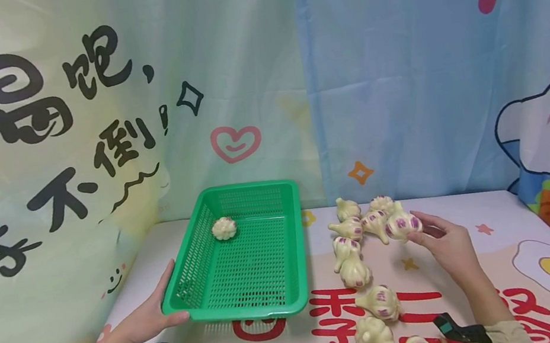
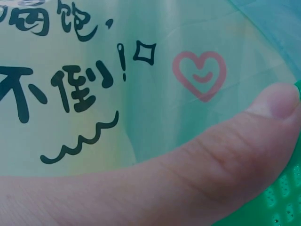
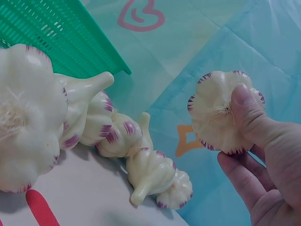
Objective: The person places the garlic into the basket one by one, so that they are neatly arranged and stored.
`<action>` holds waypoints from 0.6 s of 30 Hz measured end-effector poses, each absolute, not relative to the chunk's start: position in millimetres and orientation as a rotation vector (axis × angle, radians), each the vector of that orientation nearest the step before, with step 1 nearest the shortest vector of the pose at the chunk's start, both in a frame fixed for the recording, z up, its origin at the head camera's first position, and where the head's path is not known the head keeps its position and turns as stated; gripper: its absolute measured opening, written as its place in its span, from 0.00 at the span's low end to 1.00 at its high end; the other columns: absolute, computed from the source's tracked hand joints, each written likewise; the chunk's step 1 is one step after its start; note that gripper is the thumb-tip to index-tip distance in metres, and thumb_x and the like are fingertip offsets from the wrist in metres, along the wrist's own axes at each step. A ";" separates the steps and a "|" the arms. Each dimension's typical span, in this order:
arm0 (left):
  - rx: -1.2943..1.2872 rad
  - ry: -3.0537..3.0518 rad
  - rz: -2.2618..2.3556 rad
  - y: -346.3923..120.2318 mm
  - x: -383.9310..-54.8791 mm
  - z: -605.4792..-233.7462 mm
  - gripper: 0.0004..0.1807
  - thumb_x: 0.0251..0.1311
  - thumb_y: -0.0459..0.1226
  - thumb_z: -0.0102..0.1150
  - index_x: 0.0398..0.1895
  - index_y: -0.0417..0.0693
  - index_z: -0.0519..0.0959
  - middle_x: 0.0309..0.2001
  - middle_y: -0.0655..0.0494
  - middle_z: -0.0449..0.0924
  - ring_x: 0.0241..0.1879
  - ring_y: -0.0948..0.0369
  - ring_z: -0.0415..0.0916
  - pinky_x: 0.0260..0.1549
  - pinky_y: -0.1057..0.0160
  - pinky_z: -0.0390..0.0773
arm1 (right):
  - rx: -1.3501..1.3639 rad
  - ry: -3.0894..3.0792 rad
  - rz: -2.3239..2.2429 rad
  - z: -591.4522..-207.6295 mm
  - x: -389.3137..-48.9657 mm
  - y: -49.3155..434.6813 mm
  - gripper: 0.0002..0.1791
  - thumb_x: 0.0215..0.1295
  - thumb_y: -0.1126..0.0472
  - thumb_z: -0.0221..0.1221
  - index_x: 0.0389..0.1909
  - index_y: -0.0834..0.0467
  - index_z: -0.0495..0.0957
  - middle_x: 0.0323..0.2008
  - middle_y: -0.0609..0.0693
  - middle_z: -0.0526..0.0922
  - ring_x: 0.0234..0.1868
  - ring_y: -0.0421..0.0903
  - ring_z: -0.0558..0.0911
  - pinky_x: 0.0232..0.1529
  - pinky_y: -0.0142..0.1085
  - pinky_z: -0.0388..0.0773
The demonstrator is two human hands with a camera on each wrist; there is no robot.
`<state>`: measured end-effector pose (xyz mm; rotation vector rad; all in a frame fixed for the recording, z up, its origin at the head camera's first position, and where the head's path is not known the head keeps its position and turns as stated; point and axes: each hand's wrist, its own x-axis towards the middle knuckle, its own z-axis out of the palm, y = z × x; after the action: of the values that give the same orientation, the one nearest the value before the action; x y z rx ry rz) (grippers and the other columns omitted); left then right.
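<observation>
My right hand [image 1: 448, 243] pinches a garlic bulb [image 1: 402, 225] with purple streaks, thumb against its root end in the right wrist view. That bulb is at the far end of a line of garlic bulbs [image 1: 354, 273] running toward me on the table. My left hand [image 1: 139, 323] holds the near left corner of a green plastic basket [image 1: 300, 263], its thumb [image 2: 277, 103] at the rim and the fingers along the left side, mostly hidden. Inside the basket, one garlic bulb [image 1: 224, 228] lies in the far left corner.
Several more bulbs lie nearer me, among them one garlic bulb [image 1: 374, 338] with its stem toward me. A printed cloth [image 1: 491, 275] covers the table. Behind it hangs a blue-green curtain [image 1: 260, 78], with a patterned panel at the left.
</observation>
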<state>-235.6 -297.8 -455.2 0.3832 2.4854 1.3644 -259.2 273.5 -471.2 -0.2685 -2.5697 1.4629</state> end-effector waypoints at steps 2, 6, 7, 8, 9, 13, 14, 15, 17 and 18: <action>0.381 2.491 1.361 -298.0 -235.5 -455.6 0.63 0.53 0.43 0.67 0.75 0.56 0.25 0.74 0.34 0.34 0.70 0.39 0.43 0.61 0.35 0.53 | -0.275 -2.566 1.474 -470.2 -258.8 272.6 0.41 0.57 0.38 0.60 0.68 0.54 0.65 0.66 0.61 0.68 0.65 0.61 0.68 0.57 0.50 0.70; 0.381 2.506 1.346 -298.2 -235.2 -456.1 0.62 0.53 0.43 0.67 0.75 0.54 0.26 0.74 0.34 0.36 0.69 0.40 0.45 0.61 0.37 0.55 | -0.269 -2.562 1.474 -469.2 -258.2 271.1 0.42 0.57 0.37 0.60 0.68 0.54 0.65 0.66 0.61 0.68 0.65 0.62 0.68 0.57 0.50 0.70; 0.384 2.509 1.342 -298.4 -235.2 -456.5 0.62 0.53 0.43 0.67 0.75 0.55 0.26 0.74 0.34 0.36 0.69 0.40 0.46 0.61 0.38 0.55 | -0.268 -2.563 1.472 -468.6 -257.9 270.5 0.42 0.57 0.37 0.60 0.68 0.54 0.65 0.66 0.61 0.68 0.65 0.62 0.68 0.57 0.50 0.70; 0.387 2.512 1.341 -298.4 -235.3 -456.5 0.62 0.53 0.43 0.67 0.75 0.54 0.26 0.74 0.34 0.36 0.69 0.40 0.45 0.61 0.37 0.55 | -0.267 -2.564 1.467 -468.0 -257.6 270.0 0.42 0.57 0.36 0.60 0.68 0.54 0.65 0.66 0.61 0.68 0.65 0.62 0.68 0.56 0.50 0.70; 0.390 2.511 1.342 -298.4 -235.4 -456.5 0.62 0.53 0.43 0.67 0.75 0.54 0.26 0.74 0.34 0.36 0.70 0.39 0.45 0.61 0.37 0.55 | -0.263 -2.564 1.466 -467.3 -257.4 269.4 0.42 0.57 0.36 0.60 0.68 0.54 0.65 0.66 0.61 0.68 0.65 0.62 0.68 0.56 0.50 0.70; 0.388 2.504 1.350 -298.2 -236.2 -456.1 0.63 0.53 0.44 0.67 0.75 0.56 0.25 0.74 0.35 0.34 0.70 0.38 0.43 0.61 0.35 0.54 | -0.254 -2.560 1.468 -463.8 -256.1 265.8 0.42 0.57 0.36 0.60 0.68 0.54 0.66 0.65 0.60 0.69 0.65 0.62 0.69 0.56 0.49 0.70; 0.383 2.499 1.353 -298.1 -236.3 -455.8 0.63 0.53 0.44 0.67 0.75 0.56 0.25 0.74 0.35 0.33 0.70 0.38 0.42 0.61 0.35 0.54 | -0.251 -2.561 1.469 -463.0 -255.8 264.8 0.42 0.57 0.36 0.60 0.67 0.55 0.66 0.65 0.61 0.69 0.65 0.62 0.69 0.56 0.49 0.70; 0.380 2.497 1.355 -298.0 -236.4 -455.7 0.63 0.53 0.44 0.67 0.75 0.56 0.25 0.74 0.35 0.33 0.70 0.38 0.43 0.61 0.35 0.54 | -0.245 -2.559 1.473 -462.1 -255.4 263.6 0.41 0.57 0.37 0.60 0.67 0.55 0.66 0.65 0.61 0.69 0.65 0.62 0.69 0.56 0.49 0.70; 0.371 2.492 1.361 -297.7 -236.5 -455.7 0.63 0.53 0.44 0.67 0.75 0.56 0.25 0.74 0.35 0.33 0.70 0.38 0.44 0.61 0.35 0.54 | -0.243 -2.559 1.480 -460.1 -254.6 261.6 0.42 0.57 0.37 0.60 0.67 0.55 0.66 0.65 0.61 0.69 0.65 0.62 0.69 0.56 0.48 0.70; 0.370 2.487 1.365 -297.7 -236.5 -455.8 0.63 0.53 0.44 0.67 0.75 0.56 0.25 0.75 0.35 0.32 0.70 0.38 0.44 0.61 0.35 0.54 | -0.242 -2.559 1.483 -459.2 -254.1 260.6 0.42 0.57 0.37 0.60 0.67 0.55 0.66 0.65 0.61 0.69 0.65 0.62 0.69 0.56 0.48 0.70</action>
<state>-236.5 -297.7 -455.8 0.3701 2.4874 1.3649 -254.1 260.6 -459.2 -0.2418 -2.5590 1.4831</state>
